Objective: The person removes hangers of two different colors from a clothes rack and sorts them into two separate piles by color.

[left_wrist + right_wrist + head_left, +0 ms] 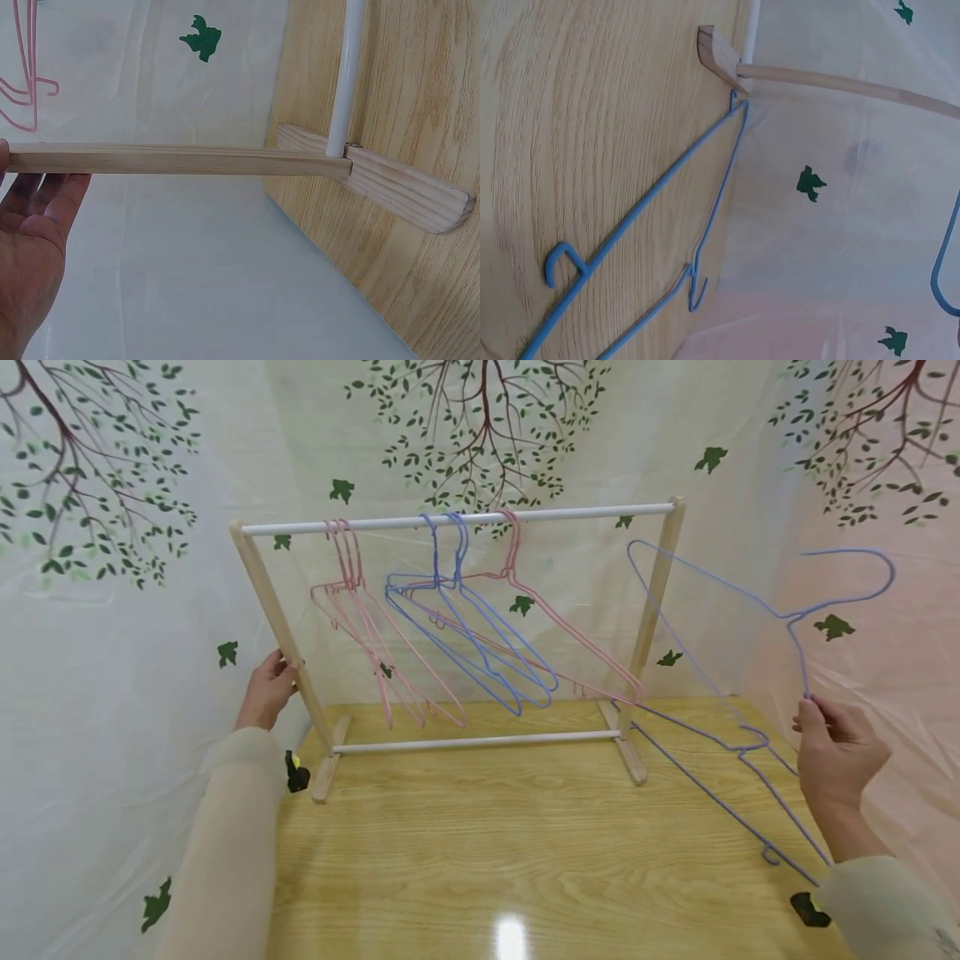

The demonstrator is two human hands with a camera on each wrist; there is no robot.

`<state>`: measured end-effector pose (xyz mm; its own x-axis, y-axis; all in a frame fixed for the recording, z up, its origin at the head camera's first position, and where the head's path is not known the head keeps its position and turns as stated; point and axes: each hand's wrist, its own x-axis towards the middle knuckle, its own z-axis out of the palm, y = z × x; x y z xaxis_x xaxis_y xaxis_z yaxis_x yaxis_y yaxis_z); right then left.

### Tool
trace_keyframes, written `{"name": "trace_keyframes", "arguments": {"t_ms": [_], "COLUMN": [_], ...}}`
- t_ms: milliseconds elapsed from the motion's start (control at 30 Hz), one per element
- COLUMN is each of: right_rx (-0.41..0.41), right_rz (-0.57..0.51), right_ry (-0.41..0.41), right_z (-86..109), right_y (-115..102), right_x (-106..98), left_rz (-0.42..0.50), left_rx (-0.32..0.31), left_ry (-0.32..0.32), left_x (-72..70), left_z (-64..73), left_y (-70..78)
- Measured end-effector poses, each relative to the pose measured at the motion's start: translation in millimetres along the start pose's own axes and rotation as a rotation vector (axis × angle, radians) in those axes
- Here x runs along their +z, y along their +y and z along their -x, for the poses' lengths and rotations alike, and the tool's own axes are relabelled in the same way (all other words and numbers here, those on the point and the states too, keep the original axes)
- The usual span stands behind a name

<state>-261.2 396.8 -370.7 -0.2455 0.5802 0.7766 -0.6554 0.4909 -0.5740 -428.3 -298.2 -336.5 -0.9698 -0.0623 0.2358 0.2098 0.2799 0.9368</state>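
Note:
My left hand (268, 687) grips the left wooden post (273, 602) of a small clothes rack, its thumb and fingers on opposite sides of the post in the left wrist view. My right hand (840, 752) pinches a blue clothes hanger (731, 583) and holds it up right of the rack, its hook pointing right. Below that hand another blue hanger (701, 787) lies on the table. From the rack's white top rail (570, 514) hang pink hangers (367, 635) at the left, blue hangers (480, 635) in the middle and pink (573, 631) further right.
The rack's right post (656, 589) and right foot (624, 756) stand close to the lying hanger. The wood-grain table (450, 852) carries the rack. Pale curtains (187, 610) with leaf patterns enclose the back and sides. Small black objects (297, 772) show at the table's sides.

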Motion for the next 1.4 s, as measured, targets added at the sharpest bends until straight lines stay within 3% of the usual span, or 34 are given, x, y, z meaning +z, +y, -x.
{"name": "trace_keyframes", "arguments": {"t_ms": [167, 267, 400, 567, 867, 1100, 1267, 1400], "right_rx": [0.079, 0.060, 0.078, 0.199, 0.278, 0.353, 0.320, 0.396], "right_rz": [-0.267, -0.250, -0.093, -0.014, 0.333, 0.463, 0.530, 0.535], "right_ry": [0.139, 0.181, 0.227, 0.248, 0.056, -0.146, -0.236, -0.358], "right_z": [-8.0, -11.2, -14.3, -14.6, 9.5, 35.7, 49.5, 57.0], "right_y": [-1.1, -1.9, -1.6, 6.3, 32.8, 45.5, 49.6, 50.4], "right_x": [-9.4, -15.7, -23.6, -30.9, -45.7, -49.7, -46.2, -48.3], "left_rz": [0.016, 0.018, 0.010, 0.001, -0.013, -0.009, 0.000, 0.004], "left_rx": [0.012, 0.021, 0.015, 0.000, 0.007, -0.017, -0.010, 0.005], "left_ry": [0.001, 0.004, 0.001, -0.001, -0.016, -0.016, -0.010, -0.006], "left_x": [1.1, 1.0, 0.9, 0.2, 0.0, 0.5, 0.7, 0.4], "left_z": [0.5, 0.5, 1.0, 0.7, -1.6, -2.2, -2.4, -3.0], "left_y": [0.0, -0.7, -0.2, -0.3, -1.7, -1.3, -1.8, -2.6]}}
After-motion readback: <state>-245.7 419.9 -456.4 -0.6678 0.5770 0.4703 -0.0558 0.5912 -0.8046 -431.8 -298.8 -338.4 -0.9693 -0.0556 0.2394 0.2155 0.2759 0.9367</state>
